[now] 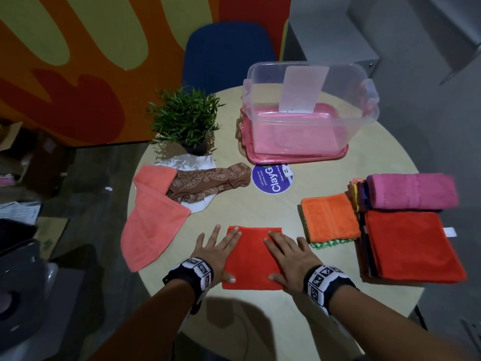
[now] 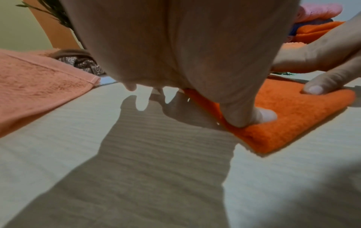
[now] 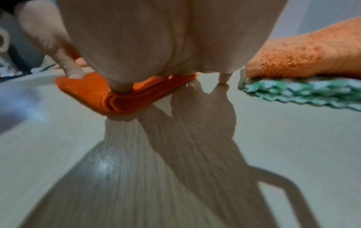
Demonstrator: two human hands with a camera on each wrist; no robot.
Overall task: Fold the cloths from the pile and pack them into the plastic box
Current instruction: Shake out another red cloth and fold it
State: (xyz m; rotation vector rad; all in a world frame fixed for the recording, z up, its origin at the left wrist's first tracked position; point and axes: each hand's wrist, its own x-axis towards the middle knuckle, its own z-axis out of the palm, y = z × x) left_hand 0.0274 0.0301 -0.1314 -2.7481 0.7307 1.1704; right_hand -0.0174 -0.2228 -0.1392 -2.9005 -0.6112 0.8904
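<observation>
Both hands lie flat on the folded red cloth (image 1: 253,257) at the counter's (image 1: 260,209) near edge. The left hand (image 1: 217,252) presses its left side with fingers spread, the right hand (image 1: 289,261) its right side likewise.

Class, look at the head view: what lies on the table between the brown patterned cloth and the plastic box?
A round blue sticker lies between the brown patterned cloth and the plastic box, seen in the head view.

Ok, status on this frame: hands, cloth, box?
Left hand and right hand flat, pressing folded red cloth on table. Plastic box open, no cloth inside yet. Path to box unobstructed.
</observation>
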